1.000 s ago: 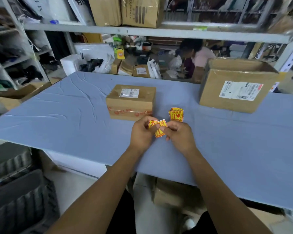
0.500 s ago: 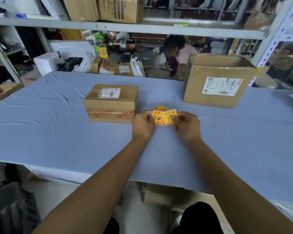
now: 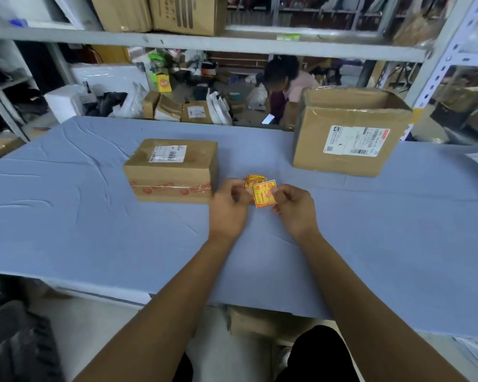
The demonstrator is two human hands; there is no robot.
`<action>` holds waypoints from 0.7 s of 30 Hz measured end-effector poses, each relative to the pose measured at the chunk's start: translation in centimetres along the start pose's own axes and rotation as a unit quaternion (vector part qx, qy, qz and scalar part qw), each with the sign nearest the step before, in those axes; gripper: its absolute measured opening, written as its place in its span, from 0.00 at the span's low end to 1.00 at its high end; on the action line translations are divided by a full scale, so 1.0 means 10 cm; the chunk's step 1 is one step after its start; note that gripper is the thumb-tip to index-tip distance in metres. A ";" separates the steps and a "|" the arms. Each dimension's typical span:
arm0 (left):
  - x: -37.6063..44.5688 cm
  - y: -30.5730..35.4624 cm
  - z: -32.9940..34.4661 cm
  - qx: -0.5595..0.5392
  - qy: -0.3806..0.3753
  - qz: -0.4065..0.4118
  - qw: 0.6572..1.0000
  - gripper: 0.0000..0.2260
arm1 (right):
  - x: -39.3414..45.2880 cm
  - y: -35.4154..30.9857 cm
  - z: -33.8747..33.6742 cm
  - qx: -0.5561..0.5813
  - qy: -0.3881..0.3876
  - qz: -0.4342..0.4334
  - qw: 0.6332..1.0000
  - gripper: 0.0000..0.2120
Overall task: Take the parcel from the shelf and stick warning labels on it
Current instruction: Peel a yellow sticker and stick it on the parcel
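Note:
A small brown parcel (image 3: 174, 169) with a white shipping slip on top and red printed tape on its front lies on the blue table (image 3: 66, 216). Just right of it, my left hand (image 3: 229, 208) and my right hand (image 3: 293, 210) pinch one yellow-and-red warning label (image 3: 264, 197) between them, left hand on its left edge, right hand on its right edge. More yellow labels (image 3: 255, 178) lie on the table right behind the held one.
A larger open carton (image 3: 351, 133) with a white slip stands at the back right of the table. A grey shelf beam (image 3: 204, 44) carrying boxes runs overhead. A person crouches behind the table among parcels and bags. A carton (image 3: 260, 323) sits under the table.
The view has shifted, so the parcel sits further left. My hands have turned and spread the label flat between them and moved it slightly up, close to the loose labels.

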State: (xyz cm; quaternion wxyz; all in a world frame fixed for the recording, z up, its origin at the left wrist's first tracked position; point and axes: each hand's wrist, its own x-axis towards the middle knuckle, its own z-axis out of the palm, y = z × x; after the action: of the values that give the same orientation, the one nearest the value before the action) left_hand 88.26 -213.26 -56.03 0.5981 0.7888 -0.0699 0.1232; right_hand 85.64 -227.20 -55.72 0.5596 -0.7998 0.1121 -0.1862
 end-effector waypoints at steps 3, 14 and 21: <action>-0.22 0.00 -0.26 -0.076 -0.047 -0.015 0.996 0.08 | -0.22 -0.17 0.19 0.034 -0.040 -0.015 0.999 0.10; -0.48 -0.18 -1.23 -0.095 -0.068 -0.015 0.993 0.08 | -0.68 -0.41 0.76 0.057 -0.186 -0.061 0.979 0.03; -0.52 -0.15 -1.16 0.001 -0.008 -0.001 1.000 0.15 | -0.64 -0.38 0.69 0.044 -0.186 -0.038 0.981 0.10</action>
State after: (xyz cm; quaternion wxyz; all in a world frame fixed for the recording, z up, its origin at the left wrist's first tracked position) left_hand 82.36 -201.89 -55.93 0.5973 0.7901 -0.0738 0.1167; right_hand 82.61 -217.51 -55.35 0.5978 -0.7987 -0.0327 -0.0597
